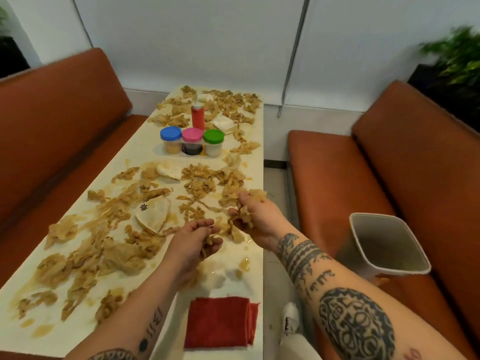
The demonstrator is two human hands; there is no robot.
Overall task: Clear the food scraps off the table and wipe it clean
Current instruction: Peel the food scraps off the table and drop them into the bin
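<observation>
Tan, wet food scraps (104, 245) lie scattered over most of the long white table (233, 279). My left hand (194, 242) hovers above the near right part of the table, fingers curled round a few strands of scraps. My right hand (255, 214) is just to its right, at the table's right edge, palm up and gripping a clump of scraps. A folded red cloth (219, 322) lies at the table's near edge. A grey-white bin (384, 245) stands open on the right bench seat.
Three jars with blue (170, 139), pink (192, 140) and green (213, 141) lids stand mid-table, a red squeeze bottle (198, 115) behind them. Crumpled white napkins (153, 213) lie among the scraps. Orange benches (337, 183) flank the table; a wall closes the far end.
</observation>
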